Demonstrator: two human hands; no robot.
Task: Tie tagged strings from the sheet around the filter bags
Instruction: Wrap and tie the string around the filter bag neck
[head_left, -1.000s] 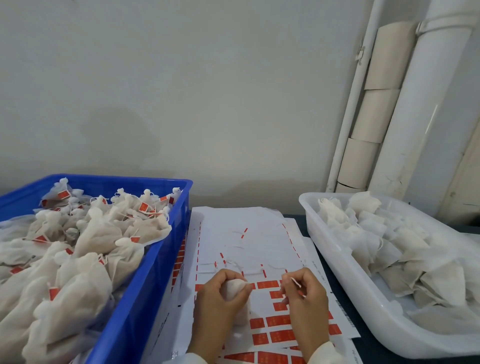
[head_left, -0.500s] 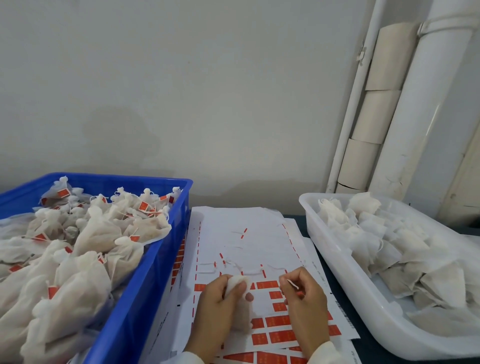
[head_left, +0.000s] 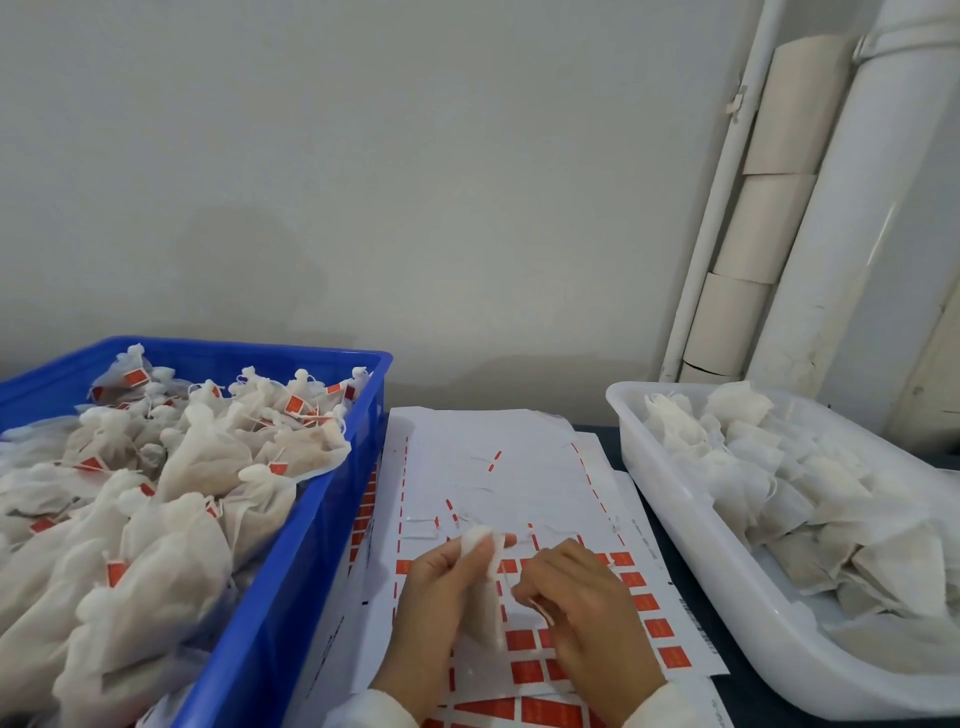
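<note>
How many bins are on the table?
2: a blue bin at left, holding tied bags, and a white bin at right, holding untied bags. Others may lie outside the view.

I see a dark table top (head_left: 737, 691) showing only in strips at the lower right of the frame. On it, at the left, sits a blue crate (head_left: 291, 571); in the lower middle lie white sheets with red tags (head_left: 498, 467), overlapping; at the right stands a white plastic tub (head_left: 691, 525), just beside the sheets.
</note>
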